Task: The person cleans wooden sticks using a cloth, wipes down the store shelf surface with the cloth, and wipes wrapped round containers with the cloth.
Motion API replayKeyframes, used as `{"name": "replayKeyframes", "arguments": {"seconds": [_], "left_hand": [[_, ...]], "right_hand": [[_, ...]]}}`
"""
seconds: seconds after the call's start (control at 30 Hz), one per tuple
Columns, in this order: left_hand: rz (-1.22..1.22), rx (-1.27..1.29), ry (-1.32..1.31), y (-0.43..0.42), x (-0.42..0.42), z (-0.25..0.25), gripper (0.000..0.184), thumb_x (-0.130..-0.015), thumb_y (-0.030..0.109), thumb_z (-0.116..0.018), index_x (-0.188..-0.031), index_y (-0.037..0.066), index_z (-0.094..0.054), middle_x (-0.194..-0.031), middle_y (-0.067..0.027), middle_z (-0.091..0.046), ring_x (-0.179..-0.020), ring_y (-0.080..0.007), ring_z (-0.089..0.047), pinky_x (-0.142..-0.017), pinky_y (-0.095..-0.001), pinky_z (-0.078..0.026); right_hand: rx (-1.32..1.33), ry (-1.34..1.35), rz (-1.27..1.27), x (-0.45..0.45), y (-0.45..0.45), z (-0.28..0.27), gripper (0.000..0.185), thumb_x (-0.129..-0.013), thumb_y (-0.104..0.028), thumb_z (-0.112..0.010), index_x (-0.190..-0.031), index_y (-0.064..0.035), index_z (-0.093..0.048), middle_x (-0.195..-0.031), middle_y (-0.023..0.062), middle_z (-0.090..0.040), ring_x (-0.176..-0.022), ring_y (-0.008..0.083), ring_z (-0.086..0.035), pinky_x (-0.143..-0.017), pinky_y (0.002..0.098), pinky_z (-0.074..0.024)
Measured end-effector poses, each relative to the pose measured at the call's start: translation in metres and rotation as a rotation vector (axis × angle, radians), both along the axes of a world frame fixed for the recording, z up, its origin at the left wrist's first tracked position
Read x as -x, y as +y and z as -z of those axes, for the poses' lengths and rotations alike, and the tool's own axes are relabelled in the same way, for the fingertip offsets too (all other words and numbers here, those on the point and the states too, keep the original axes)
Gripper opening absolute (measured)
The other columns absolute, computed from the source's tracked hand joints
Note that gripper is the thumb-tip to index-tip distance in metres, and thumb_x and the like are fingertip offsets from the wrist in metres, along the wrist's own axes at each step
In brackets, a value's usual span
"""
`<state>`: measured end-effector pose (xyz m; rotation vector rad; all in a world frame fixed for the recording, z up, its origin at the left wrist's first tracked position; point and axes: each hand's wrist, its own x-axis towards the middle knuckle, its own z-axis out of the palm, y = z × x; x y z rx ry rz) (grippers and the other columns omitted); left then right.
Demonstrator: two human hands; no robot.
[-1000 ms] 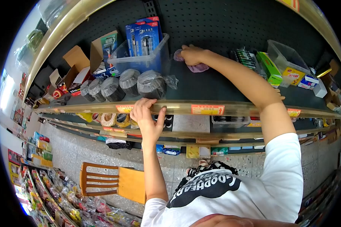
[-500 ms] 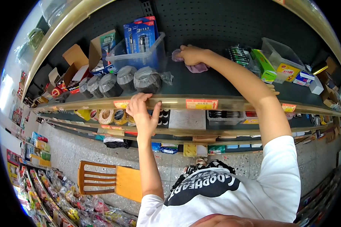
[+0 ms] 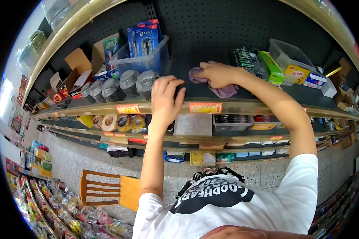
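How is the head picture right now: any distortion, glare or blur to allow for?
Head view: fisheye distortion bows the upper shelf edge and leaves black corners; head view: glare washes out a patch at far left; head view: the purple cloth under the right hand looks reasonably sharp.

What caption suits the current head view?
Right hand holding a crumpled purple cloth on the dark flat shelf; left hand near plastic-wrapped, dark rounded packages.

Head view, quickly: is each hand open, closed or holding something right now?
Left hand: open, fingers bent, at the glossy tan shelf rail, nothing visibly held.
Right hand: closed, holding the crumpled purple cloth on the dark flat shelf.
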<state>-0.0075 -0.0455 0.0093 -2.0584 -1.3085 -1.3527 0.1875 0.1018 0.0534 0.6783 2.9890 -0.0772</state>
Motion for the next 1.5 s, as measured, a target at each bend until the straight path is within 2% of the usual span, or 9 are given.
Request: {"name": "replayKeyframes", "arguments": {"seconds": [0.07,0.2,0.3,0.7,0.73,0.93,1.23,1.33,1.5], "left_hand": [[0.048,0.034,0.007,0.016,-0.007,-0.001,0.02,-0.083,0.004,-0.071,-0.102,0.002,-0.067,-0.107,-0.0145,-0.064,-0.102,-0.0355,-0.058,-0.09,-0.0419,-0.047],[0.092,0.184,0.024,0.037,-0.008,-0.007,0.021,-0.085,0.006,-0.07,-0.105,0.001,-0.068,-0.105,-0.0173,-0.065,-0.102,-0.0368,-0.059,-0.091,-0.0419,-0.047],[0.106,0.262,0.05,0.053,-0.004,-0.018,0.022,-0.087,0.007,-0.067,-0.107,-0.001,-0.068,-0.104,-0.019,-0.065,-0.103,-0.0379,-0.059,-0.092,-0.0415,-0.048],[-0.045,0.405,0.156,0.081,0.006,-0.001,0.027,-0.09,0.012,-0.066,-0.114,-0.001,-0.068,-0.109,-0.0225,-0.066,-0.107,-0.0406,-0.06,-0.095,-0.0442,-0.048],[-0.047,0.424,0.158,0.081,0.006,-0.001,0.028,-0.09,0.012,-0.066,-0.114,-0.001,-0.068,-0.109,-0.0225,-0.066,-0.108,-0.0406,-0.06,-0.095,-0.0442,-0.048],[-0.047,0.465,0.161,0.083,0.008,0.003,0.029,-0.09,0.013,-0.066,-0.115,-0.002,-0.067,-0.11,-0.0228,-0.066,-0.109,-0.0405,-0.06,-0.096,-0.0443,-0.048],[-0.047,0.493,0.189,0.086,0.01,0.006,0.03,-0.091,0.013,-0.064,-0.116,-0.002,-0.068,-0.11,-0.023,-0.066,-0.109,-0.0406,-0.06,-0.097,-0.0442,-0.048],[-0.048,0.507,0.168,0.083,0.01,0.004,0.029,-0.091,0.013,-0.064,-0.116,-0.002,-0.068,-0.111,-0.0225,-0.066,-0.111,-0.0403,-0.06,-0.097,-0.0442,-0.048],[-0.049,0.542,0.153,0.083,0.009,0.002,0.03,-0.091,0.014,-0.064,-0.116,-0.001,-0.068,-0.112,-0.0219,-0.067,-0.112,-0.0398,-0.06,-0.098,-0.0438,-0.048]], "right_hand": [[0.005,-0.021,0.012,-0.009,-0.012,-0.004,0.057,-0.079,-0.005,-0.062,-0.136,-0.0157,-0.06,-0.113,0.0158,-0.054,-0.103,0.0366,-0.055,-0.088,0.0432,-0.0468],[0.062,0.036,-0.048,-0.03,-0.022,-0.005,0.039,-0.074,-0.008,-0.065,-0.113,-0.0074,-0.068,-0.116,0.0179,-0.057,-0.106,0.0375,-0.059,-0.089,0.0445,-0.0501],[0.063,0.01,-0.03,-0.03,-0.021,-0.005,0.054,-0.08,-0.005,-0.062,-0.133,-0.0142,-0.062,-0.113,0.0164,-0.056,-0.105,0.0373,-0.056,-0.09,0.0439,-0.0471],[-0.057,0.044,0.228,0.021,0.039,0.012,0.046,-0.08,-0.006,-0.062,-0.126,-0.0093,-0.064,-0.124,0.0219,-0.056,-0.11,0.043,-0.058,-0.094,0.0459,-0.05],[-0.042,-0.01,0.266,0.027,0.045,0.008,0.042,-0.083,-0.01,-0.059,-0.125,-0.01,-0.068,-0.136,0.0247,-0.054,-0.122,0.043,-0.055,-0.101,0.0466,-0.049],[-0.072,-0.008,0.351,0.045,0.069,0.005,0.043,-0.085,-0.011,-0.058,-0.127,-0.0073,-0.067,-0.136,0.0251,-0.055,-0.122,0.04,-0.057,-0.103,0.0456,-0.0477],[-0.083,-0.007,0.425,0.051,0.09,0.021,0.048,-0.085,-0.01,-0.056,-0.132,-0.0147,-0.064,-0.139,0.0225,-0.05,-0.128,0.0428,-0.05,-0.105,0.0463,-0.0462],[-0.06,-0.01,0.429,0.046,0.078,0.016,0.044,-0.083,-0.012,-0.06,-0.125,-0.0019,-0.067,-0.142,0.0265,-0.051,-0.125,0.0417,-0.056,-0.102,0.0451,-0.0499],[-0.055,-0.001,0.316,0.027,0.057,0.012,0.041,-0.079,-0.01,-0.059,-0.119,-0.0078,-0.069,-0.126,0.0251,-0.057,-0.113,0.0418,-0.06,-0.094,0.046,-0.0509]]}}
